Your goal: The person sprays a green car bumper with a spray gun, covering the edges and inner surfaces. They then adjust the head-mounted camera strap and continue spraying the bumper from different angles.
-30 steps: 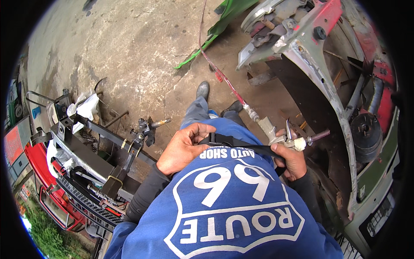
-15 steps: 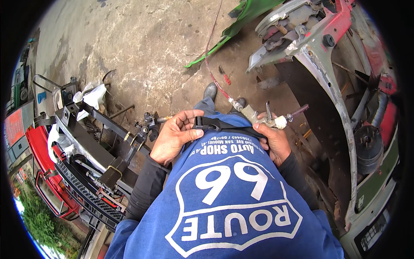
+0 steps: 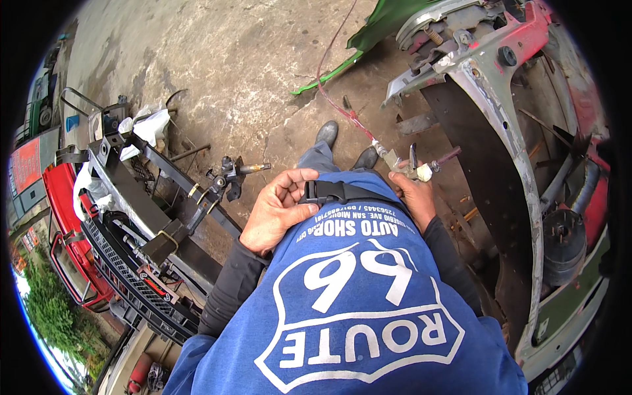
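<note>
At my waist, my left hand (image 3: 283,209) pinches the end of a black plastic buckle (image 3: 320,192) between thumb and fingers. From the buckle a black strap (image 3: 365,195) runs right across the front of my blue shirt (image 3: 368,329) with white print. My right hand (image 3: 416,197) is at the strap's right side, its thumb uppermost and its lower fingers hidden. In that hand's grip is a metal spray gun (image 3: 407,166) with a lever, a whitish cap and a dark reddish nozzle tube. A thin reddish hose (image 3: 322,85) leads from the gun up the floor.
A black metal frame with a grille (image 3: 141,280) stands on the left, beside a red vehicle (image 3: 72,243). To the right are a stripped car body part (image 3: 500,112) and a dark panel (image 3: 480,171). A green panel (image 3: 378,26) lies ahead. My boots (image 3: 327,133) stand on stained concrete.
My right hand has moved away from the strap a little and turned, carrying the spray gun with it. My left hand stays on the buckle. The view has shifted slightly.
</note>
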Demonstrator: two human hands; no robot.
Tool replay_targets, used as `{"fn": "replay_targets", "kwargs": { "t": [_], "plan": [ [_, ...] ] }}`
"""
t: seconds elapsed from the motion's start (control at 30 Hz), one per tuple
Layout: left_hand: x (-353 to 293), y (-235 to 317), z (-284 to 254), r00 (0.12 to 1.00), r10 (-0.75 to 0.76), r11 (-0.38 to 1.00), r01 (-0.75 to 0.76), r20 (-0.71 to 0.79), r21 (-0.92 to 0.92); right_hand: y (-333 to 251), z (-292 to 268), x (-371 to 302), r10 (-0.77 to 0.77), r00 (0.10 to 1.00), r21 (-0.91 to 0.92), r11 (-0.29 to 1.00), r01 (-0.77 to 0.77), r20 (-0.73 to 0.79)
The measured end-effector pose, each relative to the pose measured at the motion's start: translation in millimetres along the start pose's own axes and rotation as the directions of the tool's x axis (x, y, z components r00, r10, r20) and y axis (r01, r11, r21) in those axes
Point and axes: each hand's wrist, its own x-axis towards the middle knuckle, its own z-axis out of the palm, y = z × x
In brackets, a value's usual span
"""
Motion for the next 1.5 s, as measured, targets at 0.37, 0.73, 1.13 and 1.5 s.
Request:
{"fn": "replay_targets", "kwargs": {
  "t": [0.37, 0.73, 1.13, 1.5],
  "plan": [
    [16, 2, -7, 0.992, -0.128, 0.943, 0.121, 0.001, 0.308, 25, -10, 20, -0.199, 0.968, -0.386, 0.890, 0.243, 0.150],
    [37, -7, -13, 0.929, -0.294, 0.955, 0.293, 0.226, 0.035, 52, -2, 102, 0.302, 0.931, -0.303, 0.924, -0.233, 0.205],
    [42, 14, 29, 0.876, -0.454, 0.708, 0.244, 0.163, 0.663, 137, -22, 140, 0.209, 0.955, -0.347, 0.929, -0.126, 0.212],
    [58, 15, 40, 0.883, -0.416, 0.663, 0.131, 0.217, 0.737, 114, -162, -95, 0.245, 0.837, -0.441, 0.898, -0.006, 0.489]
  ]
}}
